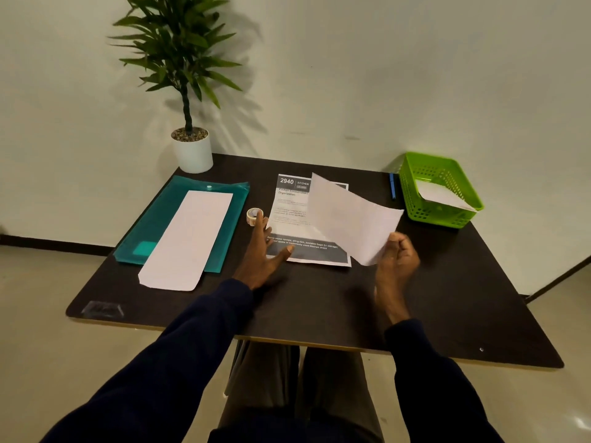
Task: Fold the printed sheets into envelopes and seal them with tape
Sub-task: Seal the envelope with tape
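Note:
A printed sheet (294,212) lies face up in the middle of the dark table (319,302). My right hand (398,259) pinches its lower right corner and lifts the right half (348,219) up and over, blank side showing. My left hand (263,254) lies flat with spread fingers on the sheet's lower left edge. A small tape roll (254,215) stands just beyond my left fingertips. A long white folded envelope (188,239) rests on a teal plastic folder (153,231) at the left.
A green plastic basket (444,206) with a white folded paper inside stands at the back right, a blue pen (392,186) beside it. A potted plant (192,148) is at the back left corner. The wall is right behind the table.

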